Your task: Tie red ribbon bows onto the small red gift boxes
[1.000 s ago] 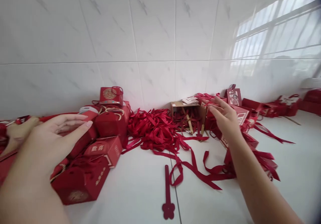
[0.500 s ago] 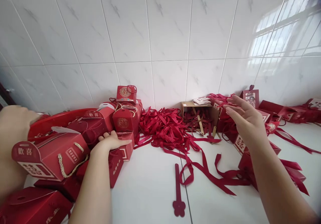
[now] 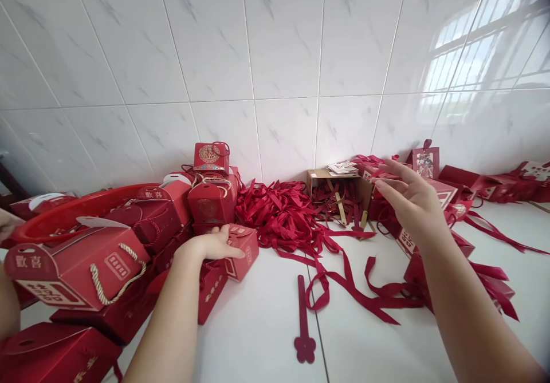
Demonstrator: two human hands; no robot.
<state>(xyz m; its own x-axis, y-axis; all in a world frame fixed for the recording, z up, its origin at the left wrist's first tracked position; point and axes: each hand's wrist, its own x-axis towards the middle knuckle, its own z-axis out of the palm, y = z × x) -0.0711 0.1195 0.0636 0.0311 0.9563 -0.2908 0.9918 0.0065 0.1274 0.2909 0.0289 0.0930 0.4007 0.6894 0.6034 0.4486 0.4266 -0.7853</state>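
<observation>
Beside the ribbons (image 3: 279,214), your left hand (image 3: 208,247) has its fingers grasping a box (image 3: 247,257), label facing right, long axis unclear; your right hand's (image 3: 415,202) fingers are released.

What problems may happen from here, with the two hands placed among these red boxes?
The left hand grips a small box close to a lettered box, so pulling it might knock that one.

The emblem box is perched on a stack just behind; a bump could topple it.

Loose ribbon trails toward the right-hand boxes, under the reach of the right hand, and might snag.
</observation>
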